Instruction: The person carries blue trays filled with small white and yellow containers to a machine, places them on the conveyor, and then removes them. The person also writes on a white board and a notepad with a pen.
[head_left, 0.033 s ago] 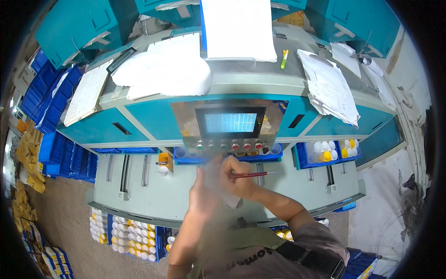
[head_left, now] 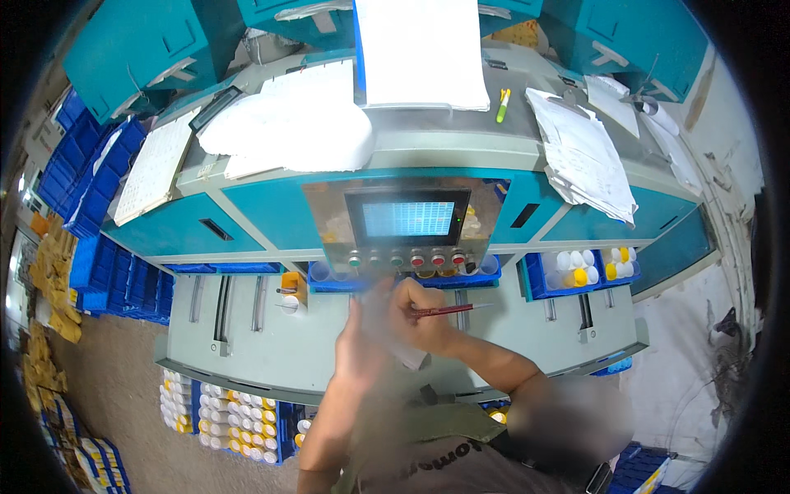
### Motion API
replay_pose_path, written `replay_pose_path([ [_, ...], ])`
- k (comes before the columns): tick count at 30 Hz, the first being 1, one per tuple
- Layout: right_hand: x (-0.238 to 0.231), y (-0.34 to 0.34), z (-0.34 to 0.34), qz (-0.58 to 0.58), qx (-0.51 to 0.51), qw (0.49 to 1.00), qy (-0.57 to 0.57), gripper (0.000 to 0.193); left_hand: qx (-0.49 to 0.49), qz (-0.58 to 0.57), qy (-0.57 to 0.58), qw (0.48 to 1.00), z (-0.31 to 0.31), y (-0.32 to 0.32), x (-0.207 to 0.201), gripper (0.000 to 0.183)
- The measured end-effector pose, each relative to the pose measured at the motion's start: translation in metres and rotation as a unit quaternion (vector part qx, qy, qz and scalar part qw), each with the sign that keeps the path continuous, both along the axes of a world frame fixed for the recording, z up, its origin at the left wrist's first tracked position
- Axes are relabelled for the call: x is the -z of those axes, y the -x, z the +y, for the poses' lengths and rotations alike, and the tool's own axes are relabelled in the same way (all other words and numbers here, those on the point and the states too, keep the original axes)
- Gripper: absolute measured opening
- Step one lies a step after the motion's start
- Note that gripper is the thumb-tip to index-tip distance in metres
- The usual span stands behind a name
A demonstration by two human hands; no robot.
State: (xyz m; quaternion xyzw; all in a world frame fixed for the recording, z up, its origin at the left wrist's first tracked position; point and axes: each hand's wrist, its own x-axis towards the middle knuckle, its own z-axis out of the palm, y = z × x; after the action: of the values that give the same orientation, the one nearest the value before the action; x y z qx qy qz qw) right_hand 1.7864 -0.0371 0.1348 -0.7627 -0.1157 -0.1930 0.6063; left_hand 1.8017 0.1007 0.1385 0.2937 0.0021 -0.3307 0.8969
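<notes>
My two hands are close together over the front of the grey worktop, below a control panel. In my right hand is a slim dark red pen-like stick, its pale tip pointing right. A pale, flat-looking piece shows under the right hand, between both hands; its kind cannot be made out. My left hand is upright beside it, fingers curled inward. A grey smear hides the left fingertips and whatever they grip. Above the hands, the panel has a lit screen and a row of red and green buttons.
Blue bins of white and yellow round containers stand at the right and below the worktop. An orange-and-white holder is left of my hands. Papers and a green marker lie on the upper ledge. Blue crates are stacked at left.
Both hands stay nearly in place. The pale piece and the red stick have shifted very slightly. A grey blur now covers my right upper arm.
</notes>
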Motion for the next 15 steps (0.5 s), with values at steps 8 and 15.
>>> replay_pose_path([
  [8,0.0058,0.0016,-0.0036,-0.023,-0.023,0.997,-0.063,0.022,0.000,-0.003,-0.011,1.000,-0.0030,0.0029,-0.0024,0.064],
  [15,0.0034,0.0025,-0.0020,-0.040,0.003,0.997,-0.068,0.019,0.000,-0.012,-0.008,1.000,-0.0016,0.0044,-0.0045,0.065],
])
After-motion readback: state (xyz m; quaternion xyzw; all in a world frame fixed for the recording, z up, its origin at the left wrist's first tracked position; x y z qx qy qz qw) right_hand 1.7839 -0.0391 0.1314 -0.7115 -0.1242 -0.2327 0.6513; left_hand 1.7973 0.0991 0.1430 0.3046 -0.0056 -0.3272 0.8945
